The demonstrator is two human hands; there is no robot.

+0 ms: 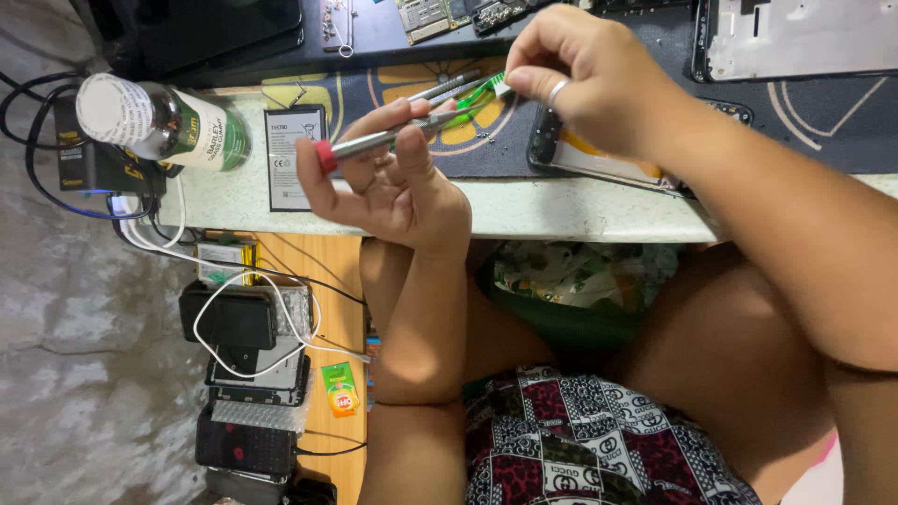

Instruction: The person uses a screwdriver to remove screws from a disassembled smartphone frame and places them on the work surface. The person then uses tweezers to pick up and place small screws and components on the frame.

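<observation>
A slim metal screwdriver [388, 140] with a red end cap lay across the fingers of a person's left hand [393, 182], its long axis running from the cap at the picture's left up towards the right hand [585, 79], where its tip met a small green part [479, 93]. The left hand was half curled, thumb and fingers closed lightly round the shaft. The right hand, a ring on one finger, was pinched shut at the fingertips on the tool's far end beside the green part; exactly what it gripped could not be made out. Both hands hovered over a dark patterned mat [823, 112] at the edge of a pale speckled worktop [561, 210], above an opened phone [599, 164]. Just left of the left hand lay a flat black-and-white phone battery [285, 154], label up. Farther left a white-capped bottle with a green label [164, 122] lay on its side. A small orange-and-green packet [340, 388] sat below on a wooden shelf [332, 271].
</observation>
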